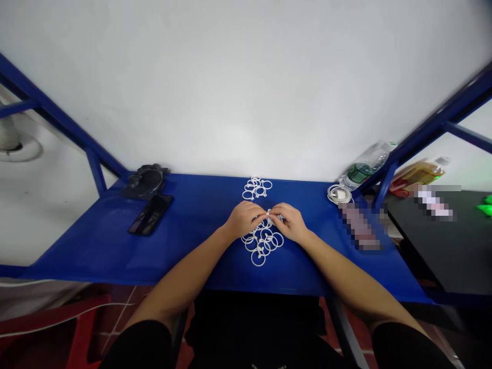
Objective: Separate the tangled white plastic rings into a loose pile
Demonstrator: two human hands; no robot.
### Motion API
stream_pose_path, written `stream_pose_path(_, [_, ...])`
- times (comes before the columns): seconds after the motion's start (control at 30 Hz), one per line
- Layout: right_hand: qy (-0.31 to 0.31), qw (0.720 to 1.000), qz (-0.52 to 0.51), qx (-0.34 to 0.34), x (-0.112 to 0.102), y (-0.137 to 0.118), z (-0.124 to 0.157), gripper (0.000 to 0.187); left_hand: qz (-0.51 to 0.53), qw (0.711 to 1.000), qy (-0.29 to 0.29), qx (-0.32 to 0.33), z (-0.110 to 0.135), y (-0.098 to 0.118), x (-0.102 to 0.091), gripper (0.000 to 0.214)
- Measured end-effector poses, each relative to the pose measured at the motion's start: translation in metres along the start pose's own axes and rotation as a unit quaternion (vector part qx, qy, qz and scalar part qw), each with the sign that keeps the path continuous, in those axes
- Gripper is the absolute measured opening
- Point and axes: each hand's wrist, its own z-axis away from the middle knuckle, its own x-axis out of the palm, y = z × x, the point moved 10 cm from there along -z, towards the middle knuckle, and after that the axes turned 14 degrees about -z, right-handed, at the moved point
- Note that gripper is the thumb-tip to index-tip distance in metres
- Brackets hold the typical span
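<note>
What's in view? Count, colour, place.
Rings: many, white, centre, two clusters
Phone: one, black, table's left
Plastic bag: one, black, beyond phone
Coiled cable: one, white, table's right
Clear bottle: one, green-labelled, beyond cable
Second bottle: one, yellow, far right
Table: one, blue, centre
Frame bars: several, blue, sides
Side table: one, black, right
Stool: one, red, lower left
Wall: one, white, behind
Left hand: one, bare, at rings
Right hand: one, bare, at rings

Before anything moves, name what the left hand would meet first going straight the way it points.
Likely the right hand, its fingertips facing the left's at a small white piece; depth is unclear.
</note>
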Motion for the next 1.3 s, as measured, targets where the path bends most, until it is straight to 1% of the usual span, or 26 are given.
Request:
stream_pose_path(0.13, [-0.015,0.999,-0.022,0.020,0.002,0.002,-0.001,0.013,0.010,1.000,-0.022,0.011,-0.001,0.003,0.004,0.024])
stream_pose_path(0.37, [-0.035,0.999,-0.025,0.029,0.005,0.005,-0.003,0.016,0.000,0.998,-0.051,0.019,-0.001,0.006,0.013,0.027])
stream_pose_path(0.53, [-0.041,0.999,-0.001,0.033,0.003,0.013,-0.001,0.017,0.011,0.998,-0.058,0.015,-0.004,0.005,0.009,0.029])
stream_pose_path(0.6, [-0.036,0.999,0.020,0.033,0.000,0.016,0.000,0.017,0.011,0.998,-0.054,0.001,-0.004,-0.004,0.006,0.028])
stream_pose_path(0.67, [-0.018,0.999,0.034,0.035,-0.006,0.020,0.001,0.016,-0.008,0.998,-0.047,-0.040,-0.001,-0.021,0.005,0.026])
stream_pose_path(0.7, [-0.008,0.999,0.036,0.035,-0.009,0.022,0.001,0.015,-0.027,0.996,-0.043,-0.072,0.002,-0.033,0.007,0.025])
stream_pose_path(0.73, [0.002,0.999,0.036,0.035,-0.011,0.024,0.002,0.015,-0.050,0.993,-0.048,-0.099,0.006,-0.045,0.010,0.024])
stream_pose_path(0.8, [0.010,0.999,0.031,0.034,-0.013,0.026,0.002,0.015,-0.093,0.985,-0.070,-0.129,0.016,-0.064,0.021,0.027])
stream_pose_path(0.87, [0.000,0.999,0.028,0.033,-0.010,0.026,0.002,0.017,-0.115,0.980,-0.094,-0.131,0.024,-0.074,0.034,0.031])
stream_pose_path(0.97, [-0.047,0.998,0.025,0.031,0.003,0.026,0.001,0.021,-0.117,0.979,-0.106,-0.128,0.031,-0.080,0.044,0.030])
stream_pose_path(1.07, [-0.088,0.996,0.014,0.023,0.014,0.024,0.001,0.020,-0.113,0.979,-0.096,-0.141,0.032,-0.084,0.044,0.019])
stream_pose_path(1.2, [-0.090,0.996,0.014,0.024,0.015,0.025,0.001,0.019,-0.121,0.980,-0.065,-0.141,0.029,-0.086,0.035,0.017])
stream_pose_path(1.3, [-0.078,0.996,0.024,0.030,0.012,0.026,0.001,0.020,-0.133,0.982,-0.030,-0.134,0.022,-0.080,0.021,0.020])
